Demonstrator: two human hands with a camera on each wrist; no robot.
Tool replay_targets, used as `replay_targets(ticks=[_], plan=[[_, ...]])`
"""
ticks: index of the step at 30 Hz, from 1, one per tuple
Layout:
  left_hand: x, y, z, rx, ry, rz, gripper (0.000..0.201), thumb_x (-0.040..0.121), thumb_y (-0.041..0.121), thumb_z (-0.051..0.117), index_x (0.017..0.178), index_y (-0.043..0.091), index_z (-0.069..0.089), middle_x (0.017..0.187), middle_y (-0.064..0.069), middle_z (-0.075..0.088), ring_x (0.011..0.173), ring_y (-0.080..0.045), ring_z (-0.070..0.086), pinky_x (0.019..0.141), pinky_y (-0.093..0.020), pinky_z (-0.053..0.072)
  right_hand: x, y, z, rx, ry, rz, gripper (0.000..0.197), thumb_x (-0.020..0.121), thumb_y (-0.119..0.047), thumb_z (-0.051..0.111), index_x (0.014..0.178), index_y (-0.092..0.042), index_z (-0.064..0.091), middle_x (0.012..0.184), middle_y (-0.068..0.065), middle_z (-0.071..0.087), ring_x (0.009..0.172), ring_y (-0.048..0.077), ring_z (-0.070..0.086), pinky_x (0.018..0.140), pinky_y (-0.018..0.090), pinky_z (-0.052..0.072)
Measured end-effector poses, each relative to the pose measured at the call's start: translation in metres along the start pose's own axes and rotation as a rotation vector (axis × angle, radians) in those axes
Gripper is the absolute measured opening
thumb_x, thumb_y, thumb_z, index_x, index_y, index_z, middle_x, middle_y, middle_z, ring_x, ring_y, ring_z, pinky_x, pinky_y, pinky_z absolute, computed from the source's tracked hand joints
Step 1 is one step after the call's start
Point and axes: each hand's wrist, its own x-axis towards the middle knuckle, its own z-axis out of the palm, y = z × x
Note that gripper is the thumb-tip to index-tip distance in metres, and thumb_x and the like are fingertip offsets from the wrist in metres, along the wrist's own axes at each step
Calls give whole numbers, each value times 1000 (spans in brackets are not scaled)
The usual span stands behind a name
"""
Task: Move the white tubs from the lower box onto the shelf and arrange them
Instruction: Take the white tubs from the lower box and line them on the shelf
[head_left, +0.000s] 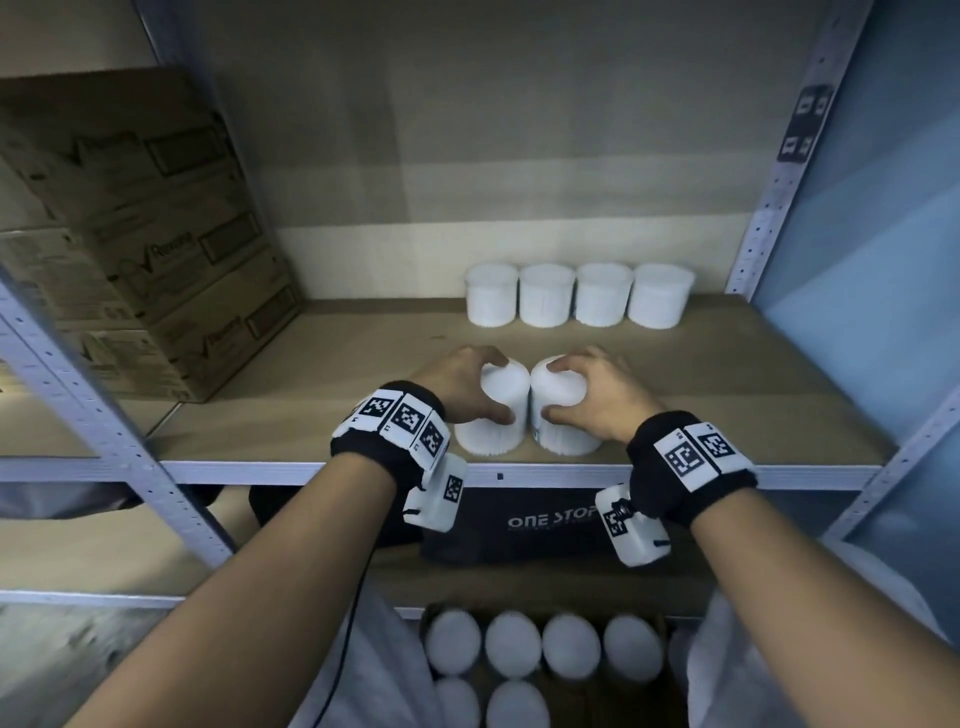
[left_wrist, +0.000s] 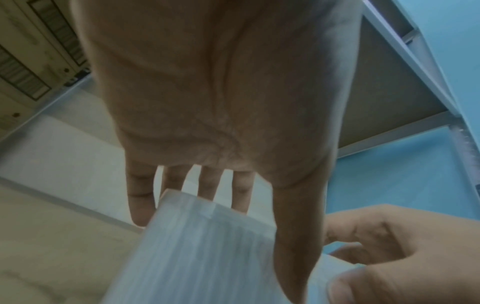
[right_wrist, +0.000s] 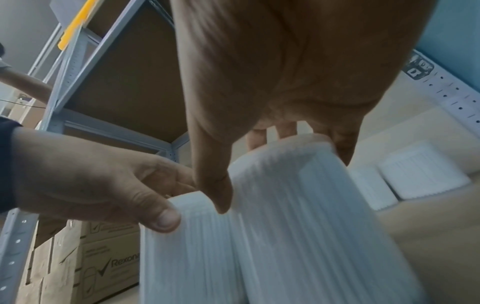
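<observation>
Two white ribbed tubs stand side by side, touching, near the front edge of the wooden shelf (head_left: 727, 405). My left hand (head_left: 462, 382) grips the left tub (head_left: 496, 415) from above, thumb on the near side and fingers over the top. My right hand (head_left: 592, 389) grips the right tub (head_left: 563, 415) the same way. In the left wrist view the left tub (left_wrist: 202, 253) fills the space below my palm (left_wrist: 221, 92). In the right wrist view the right tub (right_wrist: 298, 216) sits under my fingers. Several more tubs (head_left: 576, 295) stand in a row at the back. The lower box (head_left: 540, 665) holds several tubs.
Stacked cardboard boxes (head_left: 130, 234) fill the shelf's left side. Grey metal uprights (head_left: 774, 208) frame the bay, with a blue wall (head_left: 883, 260) to the right. A black bag (head_left: 545, 525) lies on the level below.
</observation>
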Motion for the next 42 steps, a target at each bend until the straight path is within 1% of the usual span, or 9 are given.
replay_targets(ticks=[4, 8, 12, 15, 20, 25, 31, 35, 42], plan=[[-5, -2, -5, 43, -40, 8, 75, 72, 41, 77, 137, 29, 42, 145, 4, 38, 128, -19, 43, 95, -28, 39, -8, -1, -6, -111, -47, -2, 70, 73, -44, 75, 136, -32, 47, 147, -3, 35, 141, 27, 17, 114, 41, 21], [-14, -5, -12, 52, 26, 47, 56, 74, 45, 74, 124, 31, 54, 137, 4, 47, 126, -16, 45, 103, -34, 41, -18, -3, -16, -148, 24, -32, 52, 78, -42, 71, 126, -27, 57, 131, -3, 46, 129, 24, 31, 110, 39, 28], [-23, 3, -12, 47, 61, 99, 27, 80, 33, 70, 106, 22, 68, 111, 4, 62, 102, -11, 57, 84, -23, 43, -18, -7, -20, -154, -31, -48, 31, 84, -19, 66, 115, -18, 66, 129, 2, 53, 120, 21, 51, 99, 31, 42], [-25, 6, -4, 83, 102, 111, 20, 82, 22, 69, 102, 18, 70, 99, 5, 59, 92, -10, 53, 79, -20, 39, -18, -8, -17, -167, -12, -52, 28, 86, -13, 62, 114, -18, 67, 129, 3, 56, 114, 22, 57, 96, 31, 47], [-23, 3, 4, 93, 164, 127, 22, 82, 12, 65, 103, 15, 67, 112, -2, 63, 109, -16, 53, 86, -21, 41, -16, -4, -15, -98, 38, -101, 26, 87, -13, 64, 112, -15, 70, 122, 2, 65, 111, 19, 61, 95, 26, 45], [-14, -3, -2, 90, 188, 102, 21, 82, 11, 65, 102, 14, 69, 110, -2, 66, 106, -16, 58, 82, -19, 40, 2, -9, -11, -54, 25, -125, 24, 86, -11, 67, 110, -12, 71, 119, 2, 68, 110, 15, 63, 94, 20, 43], [3, -27, -13, 63, 222, 34, 20, 82, 10, 66, 101, 15, 71, 111, -3, 67, 107, -17, 60, 82, -18, 40, 35, -26, 0, -89, 8, -174, 26, 85, -13, 68, 110, -14, 72, 118, 1, 69, 110, 17, 63, 100, 28, 46], [18, -45, -22, 69, 256, -7, 21, 83, 11, 65, 102, 16, 71, 113, -5, 66, 109, -19, 57, 82, -17, 37, 64, -42, 8, -89, -23, -176, 25, 82, -11, 70, 108, -12, 72, 115, 4, 70, 106, 18, 65, 98, 30, 49], [49, -86, -46, 87, 273, -91, 21, 82, 9, 64, 101, 16, 70, 118, -5, 64, 107, -21, 60, 82, -20, 42, 127, -71, 34, -69, -55, -213, 25, 81, -8, 71, 106, -11, 73, 117, 7, 68, 108, 21, 64, 99, 31, 49]])
